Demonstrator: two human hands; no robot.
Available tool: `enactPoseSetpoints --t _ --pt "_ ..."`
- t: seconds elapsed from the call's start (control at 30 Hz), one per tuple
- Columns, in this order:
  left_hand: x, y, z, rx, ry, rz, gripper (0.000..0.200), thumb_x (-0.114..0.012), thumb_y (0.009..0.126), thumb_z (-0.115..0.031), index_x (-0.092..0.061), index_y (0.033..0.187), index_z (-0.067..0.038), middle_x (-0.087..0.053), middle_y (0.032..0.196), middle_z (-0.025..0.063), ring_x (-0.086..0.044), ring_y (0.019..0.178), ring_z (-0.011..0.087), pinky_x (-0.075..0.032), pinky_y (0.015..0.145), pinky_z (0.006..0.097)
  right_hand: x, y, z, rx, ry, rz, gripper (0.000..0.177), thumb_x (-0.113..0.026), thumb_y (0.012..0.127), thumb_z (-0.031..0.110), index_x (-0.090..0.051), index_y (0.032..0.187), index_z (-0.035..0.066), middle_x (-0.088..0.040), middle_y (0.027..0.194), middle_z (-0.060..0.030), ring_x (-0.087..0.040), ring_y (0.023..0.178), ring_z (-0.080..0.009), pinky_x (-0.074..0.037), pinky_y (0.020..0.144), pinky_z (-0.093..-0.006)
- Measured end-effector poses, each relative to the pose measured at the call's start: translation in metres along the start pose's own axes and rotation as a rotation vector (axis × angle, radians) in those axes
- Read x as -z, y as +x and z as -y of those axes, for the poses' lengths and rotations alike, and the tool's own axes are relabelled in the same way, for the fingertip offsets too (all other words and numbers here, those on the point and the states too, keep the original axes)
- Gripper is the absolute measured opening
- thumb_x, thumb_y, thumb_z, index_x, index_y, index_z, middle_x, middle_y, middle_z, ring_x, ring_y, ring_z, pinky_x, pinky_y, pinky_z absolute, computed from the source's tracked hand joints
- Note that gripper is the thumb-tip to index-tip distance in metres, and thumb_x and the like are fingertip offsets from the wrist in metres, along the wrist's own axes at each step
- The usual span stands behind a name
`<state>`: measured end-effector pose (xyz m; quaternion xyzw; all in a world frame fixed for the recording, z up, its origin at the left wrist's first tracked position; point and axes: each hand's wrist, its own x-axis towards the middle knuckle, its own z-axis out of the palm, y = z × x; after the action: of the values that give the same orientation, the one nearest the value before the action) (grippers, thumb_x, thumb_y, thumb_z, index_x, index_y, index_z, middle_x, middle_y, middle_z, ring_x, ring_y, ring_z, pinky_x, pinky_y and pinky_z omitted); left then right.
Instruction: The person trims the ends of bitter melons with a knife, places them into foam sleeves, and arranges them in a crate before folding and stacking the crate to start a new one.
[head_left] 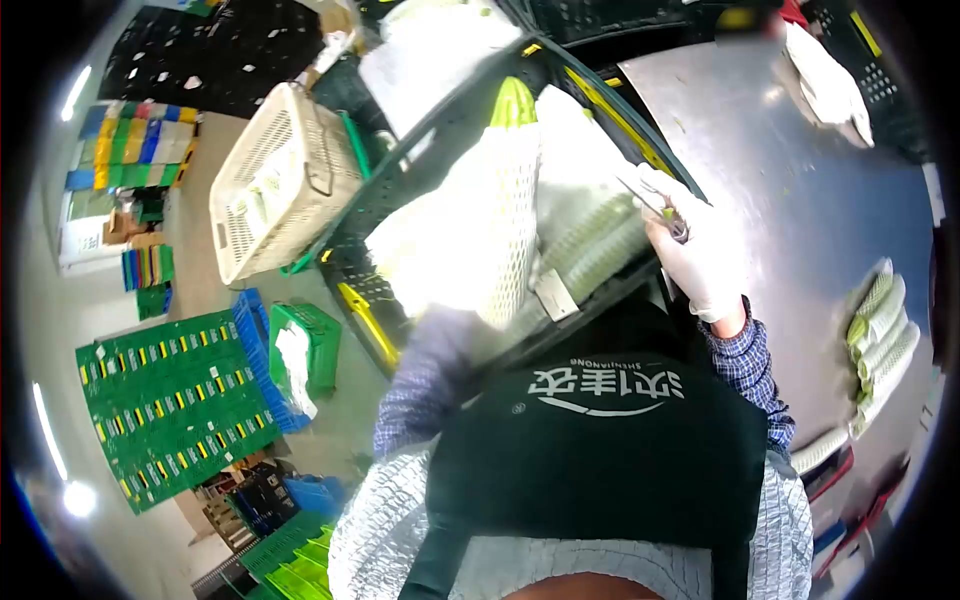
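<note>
A black crate (364, 318) with yellow handles stands before me, tilted in view. In it lie long green gourds, some in white foam net sleeves; the foremost netted gourd (513, 180) shows its green end at the top. My left hand (425, 285), washed out by glare and blurred, is inside the crate beside this gourd; its fingers cannot be made out. My right hand (690, 250), in a white glove, is closed around small metal scissors (678, 230) at the crate's right side. Below it lie more pale green gourds (595, 240) and a white tag (556, 294).
A metal table (770, 200) spreads to the right, bearing netted gourds (882, 340) and a white cloth (828, 85). Left stand a cream basket (320, 150), a green crate (320, 345) and a large green stack (170, 400). Another black crate (590, 20) lies beyond.
</note>
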<state>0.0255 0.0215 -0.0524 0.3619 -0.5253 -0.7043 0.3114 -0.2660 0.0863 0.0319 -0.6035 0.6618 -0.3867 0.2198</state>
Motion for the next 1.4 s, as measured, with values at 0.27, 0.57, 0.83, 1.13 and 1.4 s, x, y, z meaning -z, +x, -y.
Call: enactPoseSetpoints --t 0.27,0.57,0.83,1.13,1.4 --pt "-0.022 -0.043 0.016 -0.012 -1.107 0.528 0.078 -0.077 0.077 -0.047 -0.05 0.121 0.011 -0.061 0.094 0.0242 -0.063 0.075 0.032 -0.054 0.061 0.0405 -0.036 0.038 0.065 0.209 0.504 0.236 0.048 -0.075 0.088 0.025 -0.062 0.128 0.001 -0.069 0.079 -0.006 -0.058 0.063 -0.0081 -0.048 0.062 -0.0242" --pt "-0.028 -0.06 -0.011 0.066 -0.829 0.029 0.054 -0.073 0.087 -0.026 -0.052 0.127 0.003 -0.062 0.108 0.0193 -0.065 0.09 0.0291 -0.056 0.068 0.0386 -0.049 0.029 0.097 0.387 0.485 0.308 0.03 -0.078 0.078 0.008 -0.073 0.106 0.0 -0.072 0.091 -0.0141 -0.064 0.07 -0.0132 -0.051 0.063 -0.0266" --pt "-0.057 -0.042 -0.071 -0.5 0.393 -0.595 0.073 -0.086 0.067 -0.01 -0.051 0.131 -0.002 -0.063 0.121 0.0124 -0.063 0.109 0.0242 -0.051 0.097 0.039 -0.084 0.013 0.071 0.307 0.894 -0.047 0.035 -0.068 0.089 -0.002 -0.063 0.123 -0.001 -0.071 0.105 -0.0083 -0.068 0.091 -0.0125 -0.054 0.078 -0.0253" --pt "-0.045 -0.042 -0.087 -0.881 1.28 -1.021 0.065 -0.09 0.065 -0.026 -0.061 0.118 -0.001 -0.066 0.105 0.0168 -0.064 0.094 0.0309 -0.052 0.083 0.0401 -0.076 0.007 0.036 0.637 0.423 0.003 0.03 -0.07 0.079 -0.006 -0.066 0.108 0.0 -0.068 0.104 -0.0114 -0.066 0.094 -0.0215 -0.053 0.084 -0.0327" --pt "-0.032 -0.043 -0.071 -0.869 1.248 -1.032 0.071 -0.092 0.061 -0.018 -0.06 0.122 -0.002 -0.065 0.106 0.0135 -0.064 0.098 0.0301 -0.051 0.087 0.039 -0.08 0.012 0.025 0.727 0.378 0.08 0.035 -0.075 0.069 -0.003 -0.068 0.104 0.003 -0.068 0.102 -0.012 -0.066 0.092 -0.0253 -0.054 0.081 -0.0328"
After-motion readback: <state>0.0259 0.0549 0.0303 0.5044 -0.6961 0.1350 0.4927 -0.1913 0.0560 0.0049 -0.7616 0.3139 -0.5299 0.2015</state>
